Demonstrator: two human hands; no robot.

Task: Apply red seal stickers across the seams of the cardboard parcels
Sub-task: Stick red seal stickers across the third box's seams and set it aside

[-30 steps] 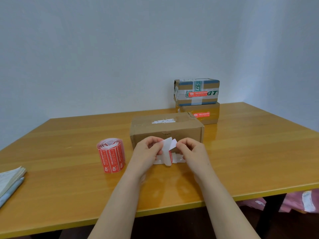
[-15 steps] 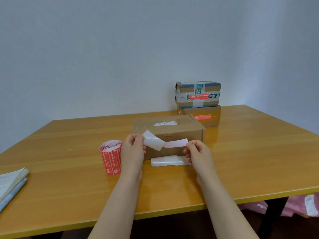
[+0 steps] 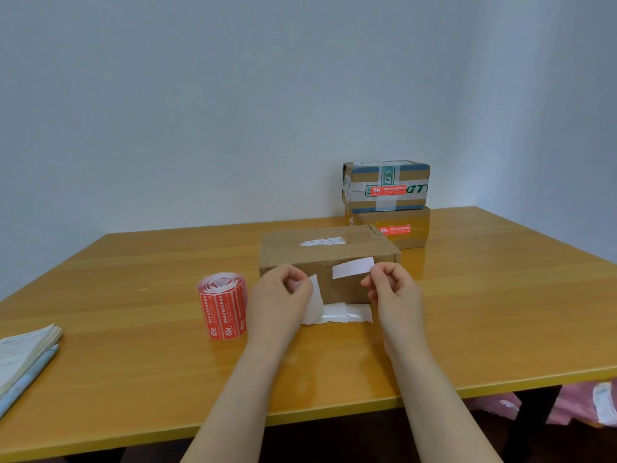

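On the glossy worktop [image 3: 133,329] a coiled red sticker roll [image 3: 223,310] stands left of the left hand [image 3: 277,297] pinching curled white backing paper [image 3: 315,295], while the right hand [image 3: 395,292] pinches a pale rectangular sticker [image 3: 353,268] before the matte cardboard parcel [image 3: 290,244].

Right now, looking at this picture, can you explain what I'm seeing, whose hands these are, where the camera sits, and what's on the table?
No machine here: these are a person's bare hands, filmed by a camera worn on their head. The right hand pinches a peeled sticker, pale side towards us; the left hand holds white backing paper. On the wooden table stand a cardboard parcel, a roll of red stickers, backing scraps, some papers, and two stacked parcels already bearing red stickers.
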